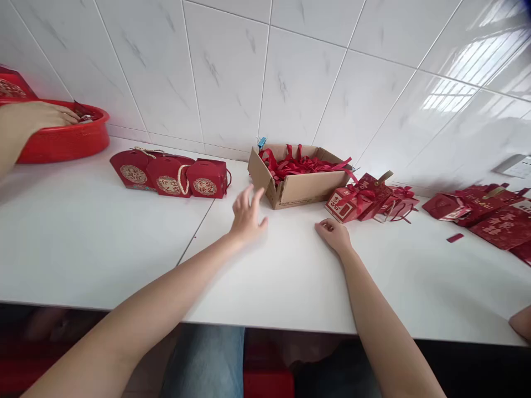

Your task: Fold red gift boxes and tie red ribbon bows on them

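Above the white table, my left hand (248,216) is open, fingers apart and nothing in them. It is just in front of the near left corner of a cardboard box (315,188) that holds a tangle of red ribbons (296,164). Three small dark-red gift boxes (168,176) with gold emblems and cord handles stand in a row left of that hand. My right hand (335,236) rests on the table with its fingers curled in, and I see nothing in it. Close by, just beyond it, sit red gift boxes with ribbon bows (347,203).
At the far left another person's hand (45,117) reaches into a red plastic basin (66,141). More red gift boxes (498,221) stand at the right, near a small red strip (455,237). A tiled wall (232,72) runs behind the table (269,287).
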`<state>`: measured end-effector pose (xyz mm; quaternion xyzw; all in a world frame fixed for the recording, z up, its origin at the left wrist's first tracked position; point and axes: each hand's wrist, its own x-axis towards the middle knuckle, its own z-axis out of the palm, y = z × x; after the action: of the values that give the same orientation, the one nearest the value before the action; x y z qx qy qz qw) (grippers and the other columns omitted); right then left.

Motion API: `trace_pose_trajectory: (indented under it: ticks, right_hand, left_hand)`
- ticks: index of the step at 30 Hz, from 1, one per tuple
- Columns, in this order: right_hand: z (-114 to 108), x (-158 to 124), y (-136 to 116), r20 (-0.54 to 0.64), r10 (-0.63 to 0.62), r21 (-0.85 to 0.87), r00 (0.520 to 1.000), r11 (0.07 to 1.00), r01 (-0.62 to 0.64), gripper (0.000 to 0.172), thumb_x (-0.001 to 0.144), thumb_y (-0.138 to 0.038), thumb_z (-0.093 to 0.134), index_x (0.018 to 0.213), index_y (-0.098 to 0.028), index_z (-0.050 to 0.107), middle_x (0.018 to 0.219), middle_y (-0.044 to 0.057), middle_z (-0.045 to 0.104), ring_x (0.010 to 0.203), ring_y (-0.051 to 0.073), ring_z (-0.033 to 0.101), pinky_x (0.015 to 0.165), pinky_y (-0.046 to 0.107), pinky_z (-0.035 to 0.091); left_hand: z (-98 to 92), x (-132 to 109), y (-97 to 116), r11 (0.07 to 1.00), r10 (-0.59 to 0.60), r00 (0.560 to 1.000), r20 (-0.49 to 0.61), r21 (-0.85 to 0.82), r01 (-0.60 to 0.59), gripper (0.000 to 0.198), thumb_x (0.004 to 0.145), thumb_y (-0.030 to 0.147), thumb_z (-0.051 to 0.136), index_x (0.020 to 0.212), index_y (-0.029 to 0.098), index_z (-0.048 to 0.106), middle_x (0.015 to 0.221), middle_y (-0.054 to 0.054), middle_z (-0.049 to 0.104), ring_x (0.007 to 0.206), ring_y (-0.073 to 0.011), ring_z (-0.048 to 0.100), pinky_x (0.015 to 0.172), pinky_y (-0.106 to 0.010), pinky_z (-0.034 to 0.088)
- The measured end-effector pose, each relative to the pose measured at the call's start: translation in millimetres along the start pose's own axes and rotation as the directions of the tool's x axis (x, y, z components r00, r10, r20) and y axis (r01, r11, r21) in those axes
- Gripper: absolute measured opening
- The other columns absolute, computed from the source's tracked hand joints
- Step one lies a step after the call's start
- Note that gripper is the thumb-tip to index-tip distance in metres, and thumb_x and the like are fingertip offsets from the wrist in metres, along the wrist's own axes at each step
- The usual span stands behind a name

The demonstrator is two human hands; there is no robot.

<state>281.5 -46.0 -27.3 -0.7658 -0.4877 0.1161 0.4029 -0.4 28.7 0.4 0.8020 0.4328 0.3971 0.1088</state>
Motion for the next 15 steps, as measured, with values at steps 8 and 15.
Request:
trace_pose_trajectory:
  ticks: [8, 15]
  right_hand:
    - [15, -20, -26, 0.249, -0.179, -0.068, 0.952, 0.977, 0.201, 0.024, 0.074, -0.04, 0.055, 0.087, -0.024, 0.067, 0.068, -0.001, 0.059, 0.066, 0.016, 0.05, 0.068, 0.029, 0.039]
    - [12, -19, -25, 0.283, -0.179, -0.077, 0.942, 0.975, 0.208, 0.027, 0.076, -0.038, 0.052, 0.092, -0.022, 0.067, 0.071, 0.0, 0.061, 0.067, 0.016, 0.051, 0.068, 0.029, 0.04]
  left_hand:
    - [-25.3, 34, -73, 0.89, -0.388, 0.821, -0.42, 0.059, 0.451, 0.082, 0.062, 0.042, 0.076, 0.134, 0.025, 0.04, 0.151, -0.018, 0.014, 0.139, -0.0452, 0.012, 0.108, -0.063, 0.015]
    - [-27.3, 37, -80, 0.931, -0.343, 0.784, -0.518, -0.075, 0.358, 0.082, 0.063, 0.037, 0.076, 0.132, 0.02, 0.034, 0.149, -0.02, 0.016, 0.142, -0.0378, 0.014, 0.111, -0.057, 0.019]
